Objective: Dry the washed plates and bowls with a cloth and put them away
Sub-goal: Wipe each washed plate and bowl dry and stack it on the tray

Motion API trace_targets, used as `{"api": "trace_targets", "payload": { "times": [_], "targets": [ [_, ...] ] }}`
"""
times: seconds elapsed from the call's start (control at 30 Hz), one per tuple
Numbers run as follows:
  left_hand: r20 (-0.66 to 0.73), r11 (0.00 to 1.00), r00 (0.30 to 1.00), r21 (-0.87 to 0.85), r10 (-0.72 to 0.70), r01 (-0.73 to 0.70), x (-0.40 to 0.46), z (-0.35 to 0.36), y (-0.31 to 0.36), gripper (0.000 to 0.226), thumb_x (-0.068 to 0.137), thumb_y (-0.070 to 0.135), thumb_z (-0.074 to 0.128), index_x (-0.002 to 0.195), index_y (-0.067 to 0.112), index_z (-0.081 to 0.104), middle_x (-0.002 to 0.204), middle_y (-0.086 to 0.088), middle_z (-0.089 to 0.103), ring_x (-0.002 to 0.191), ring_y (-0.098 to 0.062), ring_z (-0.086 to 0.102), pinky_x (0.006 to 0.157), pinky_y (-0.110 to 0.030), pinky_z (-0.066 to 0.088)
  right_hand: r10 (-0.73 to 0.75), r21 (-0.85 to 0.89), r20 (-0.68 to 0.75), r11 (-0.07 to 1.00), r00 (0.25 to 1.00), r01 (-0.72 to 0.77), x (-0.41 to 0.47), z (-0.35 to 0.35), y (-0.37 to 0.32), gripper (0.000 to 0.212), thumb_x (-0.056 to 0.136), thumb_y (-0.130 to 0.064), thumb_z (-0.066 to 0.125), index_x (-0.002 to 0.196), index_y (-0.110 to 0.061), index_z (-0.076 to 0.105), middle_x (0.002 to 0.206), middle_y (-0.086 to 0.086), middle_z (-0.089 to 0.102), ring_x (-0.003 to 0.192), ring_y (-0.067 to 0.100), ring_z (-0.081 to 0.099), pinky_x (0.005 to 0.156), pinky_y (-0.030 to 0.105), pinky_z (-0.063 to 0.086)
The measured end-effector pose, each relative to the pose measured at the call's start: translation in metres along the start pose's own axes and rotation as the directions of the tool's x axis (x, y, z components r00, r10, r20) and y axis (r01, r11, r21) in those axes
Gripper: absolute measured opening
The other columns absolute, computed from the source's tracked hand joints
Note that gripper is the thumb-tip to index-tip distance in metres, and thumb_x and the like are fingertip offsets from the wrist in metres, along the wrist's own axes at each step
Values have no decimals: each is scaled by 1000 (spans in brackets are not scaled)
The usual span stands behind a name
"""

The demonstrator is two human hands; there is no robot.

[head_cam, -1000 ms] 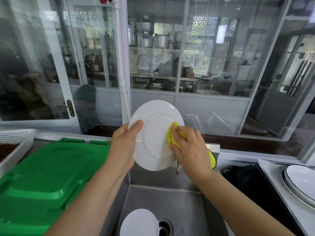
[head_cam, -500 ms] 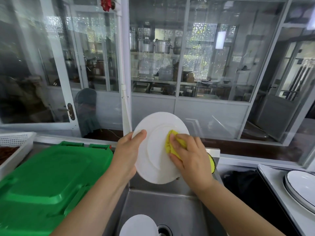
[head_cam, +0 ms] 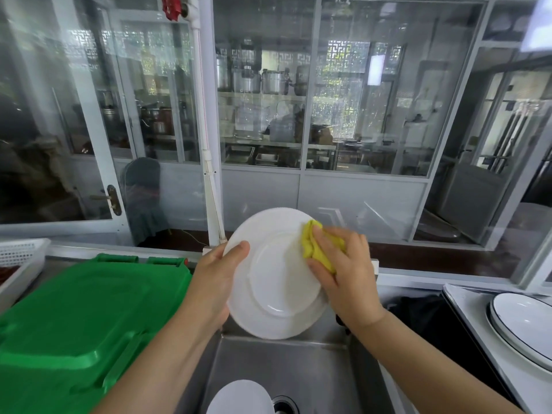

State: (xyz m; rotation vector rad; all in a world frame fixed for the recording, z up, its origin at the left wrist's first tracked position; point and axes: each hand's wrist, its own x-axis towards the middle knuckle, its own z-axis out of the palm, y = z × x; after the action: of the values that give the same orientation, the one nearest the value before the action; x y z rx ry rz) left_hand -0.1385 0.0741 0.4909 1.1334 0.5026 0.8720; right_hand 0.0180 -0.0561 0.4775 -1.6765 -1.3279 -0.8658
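glass partitions are filling the background, with metal pots (head_cam: 270, 82) sitting on shelves behind them and a white pipe (head_cam: 206, 138) running down in front of the glass toward the steel sink (head_cam: 301, 372). a white plate (head_cam: 276, 291) is being held up over the sink, tilted on edge with its underside facing the camera.

the left hand (head_cam: 213, 285) is gripping the plate at its left rim, the thumb lying across the near face and the other fingers hidden behind it. the right hand (head_cam: 343, 273) is pressing a folded yellow cloth (head_cam: 313, 245) against the upper right part of the plate, fingers curled over the cloth and pinning it to the rim. the cloth is touching the plate near its raised foot ring and is poking out above the fingertips.

down in the sink basin, another white dish (head_cam: 240, 397) is lying beside the drain (head_cam: 283, 406), partly cut off by the bottom edge of the view. a green plastic lid (head_cam: 80, 318) is covering the area left of the sink, and a white perforated basket (head_cam: 21, 258) is sitting beyond it at the far left. on the right, a stack of white plates with dark rims (head_cam: 522, 327) is resting on a pale counter (head_cam: 469, 306), well apart from the hands. a dark bundle (head_cam: 430, 315) is lying between the sink and that counter; what it is cannot be told.
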Motion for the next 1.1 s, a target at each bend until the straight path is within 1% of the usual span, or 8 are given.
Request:
{"api": "trace_targets", "payload": {
  "times": [0.07,0.23,0.37,0.47,0.63,0.77,0.93,1.1],
  "targets": [
    [40,998,999,69,8,-11,-3,7,-3,11,87,16,64,82,16,74,84,-8,75,76,-26,71,69,-34,55,23,72,-4,997,1000,-22,17,1,-10,48,89,-34,53,131,-11,56,121,14,53,107,22,42,94,24,31],
    [127,991,991,125,31,-47,-9,22,-3,21,89,15,61,81,27,76,81,-8,75,71,-22,72,61,-30,57,-49,-6,186,999,981,52,38,5,-29,46,94,-46,40,131,-24,57,128,1,57,121,23,50,103,49,32],
    [126,986,987,126,96,-111,-13,23,3,15,87,16,63,81,22,75,80,-7,75,72,-20,71,59,-27,55,145,212,207,959,967,-190,50,0,-17,39,92,-45,42,122,-31,62,116,-7,59,104,6,54,94,32,42],
    [83,979,984,118,155,-164,-14,23,14,7,76,27,70,76,21,74,77,-5,73,72,-22,67,67,-35,52,359,366,188,838,914,-404,52,0,-9,35,91,-47,40,119,-39,59,111,-16,58,102,-9,51,87,10,38],
    [29,965,965,20,261,-262,-14,22,26,15,85,22,66,73,25,75,76,1,74,70,-15,70,62,-32,57,598,605,175,561,782,-565,32,9,-12,21,95,-44,43,110,-49,56,106,-26,63,101,-10,55,81,11,43],
    [-5,972,973,-40,233,-233,-10,17,20,26,88,16,60,73,30,76,78,4,75,71,-13,71,58,-27,56,608,708,284,389,741,-590,18,8,-12,31,84,-31,68,110,-44,57,99,-25,66,90,-6,63,67,11,49],
    [194,995,981,98,5,-25,11,-6,26,13,64,19,71,76,20,76,81,-5,74,74,-24,70,62,-34,56,543,650,296,488,786,-582,19,-5,1,51,70,-15,82,107,-42,59,98,-26,66,88,-5,63,69,11,50],
    [365,910,929,403,-62,-98,20,-7,38,37,57,33,89,89,23,75,95,-5,75,87,-25,72,79,-44,55,449,445,293,717,844,-536,17,-7,-3,64,66,-26,85,121,-39,54,114,-14,58,101,-4,54,81,5,42]
  ]
}}
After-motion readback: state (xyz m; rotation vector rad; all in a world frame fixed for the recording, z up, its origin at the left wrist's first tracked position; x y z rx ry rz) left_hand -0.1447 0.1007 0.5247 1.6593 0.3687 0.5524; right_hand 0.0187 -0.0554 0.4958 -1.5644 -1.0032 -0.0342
